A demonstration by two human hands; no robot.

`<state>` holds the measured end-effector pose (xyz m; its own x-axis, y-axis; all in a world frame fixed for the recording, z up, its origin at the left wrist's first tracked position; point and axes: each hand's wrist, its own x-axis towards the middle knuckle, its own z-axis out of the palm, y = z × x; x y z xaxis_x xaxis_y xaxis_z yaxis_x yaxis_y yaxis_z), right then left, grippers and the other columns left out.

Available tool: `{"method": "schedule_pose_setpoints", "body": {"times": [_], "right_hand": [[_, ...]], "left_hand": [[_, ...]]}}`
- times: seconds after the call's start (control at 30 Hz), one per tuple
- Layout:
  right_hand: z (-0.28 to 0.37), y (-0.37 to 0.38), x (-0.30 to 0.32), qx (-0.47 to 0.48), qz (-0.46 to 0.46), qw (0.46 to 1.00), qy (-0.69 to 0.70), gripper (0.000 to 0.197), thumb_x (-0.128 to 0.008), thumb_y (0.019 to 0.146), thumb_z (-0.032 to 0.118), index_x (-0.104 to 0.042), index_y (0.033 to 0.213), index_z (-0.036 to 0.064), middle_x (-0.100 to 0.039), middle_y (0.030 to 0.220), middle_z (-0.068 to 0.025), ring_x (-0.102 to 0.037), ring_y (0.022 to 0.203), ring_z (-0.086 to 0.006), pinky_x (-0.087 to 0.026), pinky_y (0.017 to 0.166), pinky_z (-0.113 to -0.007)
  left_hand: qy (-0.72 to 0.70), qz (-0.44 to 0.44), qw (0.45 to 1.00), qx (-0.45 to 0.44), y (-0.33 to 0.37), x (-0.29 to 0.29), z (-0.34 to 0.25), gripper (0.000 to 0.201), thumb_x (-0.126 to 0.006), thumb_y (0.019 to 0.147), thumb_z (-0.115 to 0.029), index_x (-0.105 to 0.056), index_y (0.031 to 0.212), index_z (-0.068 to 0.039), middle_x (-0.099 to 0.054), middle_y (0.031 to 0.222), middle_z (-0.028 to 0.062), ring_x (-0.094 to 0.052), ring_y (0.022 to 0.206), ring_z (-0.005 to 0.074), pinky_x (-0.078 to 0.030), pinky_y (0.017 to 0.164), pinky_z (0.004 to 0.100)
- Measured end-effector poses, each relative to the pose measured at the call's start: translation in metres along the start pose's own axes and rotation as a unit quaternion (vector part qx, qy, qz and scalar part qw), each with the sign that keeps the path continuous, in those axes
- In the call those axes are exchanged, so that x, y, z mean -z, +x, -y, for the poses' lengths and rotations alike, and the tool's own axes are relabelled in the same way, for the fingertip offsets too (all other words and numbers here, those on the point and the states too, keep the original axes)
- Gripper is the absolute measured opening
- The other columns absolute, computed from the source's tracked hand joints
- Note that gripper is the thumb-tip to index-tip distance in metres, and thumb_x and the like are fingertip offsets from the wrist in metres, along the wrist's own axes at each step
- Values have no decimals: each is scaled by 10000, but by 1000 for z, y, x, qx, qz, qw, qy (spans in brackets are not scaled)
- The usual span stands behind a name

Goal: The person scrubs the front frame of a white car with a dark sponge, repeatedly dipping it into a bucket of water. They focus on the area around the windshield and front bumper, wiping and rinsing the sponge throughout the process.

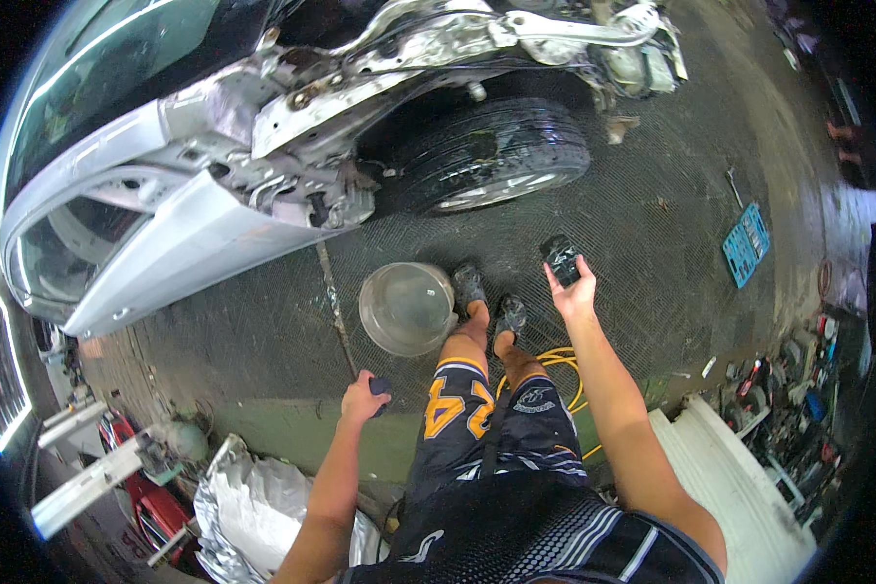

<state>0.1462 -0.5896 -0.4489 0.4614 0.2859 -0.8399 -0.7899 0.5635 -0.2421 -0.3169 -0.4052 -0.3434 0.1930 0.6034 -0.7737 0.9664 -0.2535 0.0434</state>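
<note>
My right hand [576, 293] is raised at centre right, its fingers and thumb closed around the lower end of a small glossy black part [561, 258] that looks wet. I cannot make out what kind of part it is. Lower and to the left, my left hand [360, 397] grips a small dark block-like piece [381, 386], partly hidden by the fingers. A translucent bucket [368, 333] with cloudy liquid in it stands on the floor, between my left hand and my feet and apart from both hands.
A silver car [195, 234] with its front panels stripped off fills the upper left; its front tyre [496, 146] faces me. A yellow hose [558, 355] coils behind my legs. A blue plastic tray [746, 243] lies at right, a white panel [725, 477] lower right, crumpled silver sheeting [248, 506] lower left.
</note>
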Motion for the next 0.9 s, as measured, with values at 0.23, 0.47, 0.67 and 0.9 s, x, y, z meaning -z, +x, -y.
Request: {"method": "schedule_pose_setpoints", "body": {"times": [0.23, 0.47, 0.67, 0.9], "right_hand": [[-33, 4, -6, -49, 50, 997, -16, 289, -558, 1029, 230, -593, 1223, 20, -654, 1252, -142, -605, 1202, -335, -508, 1070, -565], [-85, -10, -24, -80, 33, 994, -68, 346, -570, 1018, 195, -537, 1297, -7, -606, 1338, -180, -562, 1259, -377, -483, 1081, -625], [-145, 36, 4, -89, -5, 988, -129, 358, -588, 1011, 182, -540, 1305, -15, -598, 1355, -184, -540, 1284, -393, -455, 1122, -600], [-195, 98, 54, -42, 3, 980, -194, 323, -594, 1015, 202, -590, 1256, -13, -661, 1289, -158, -599, 1226, -363, -482, 1101, -574]], "left_hand": [[-9, 34, 999, 29, 21, -15, 37, 574, -816, 716, -355, -587, 1207, -164, -731, 1057, 204, -699, 1023, 413, -549, 893, 501], [-71, 23, 997, 10, 109, -43, 87, 565, -776, 774, -344, -580, 1271, -161, -713, 1117, 223, -675, 1076, 433, -533, 923, 499], [-211, -85, 972, 63, 274, -99, 113, 553, -760, 822, -312, -508, 1297, -184, -716, 1064, 231, -687, 999, 461, -541, 864, 526], [-249, -161, 955, 3, 439, -237, 134, 583, -743, 839, -291, -479, 1336, -137, -722, 1023, 232, -680, 954, 497, -547, 830, 545]]}}
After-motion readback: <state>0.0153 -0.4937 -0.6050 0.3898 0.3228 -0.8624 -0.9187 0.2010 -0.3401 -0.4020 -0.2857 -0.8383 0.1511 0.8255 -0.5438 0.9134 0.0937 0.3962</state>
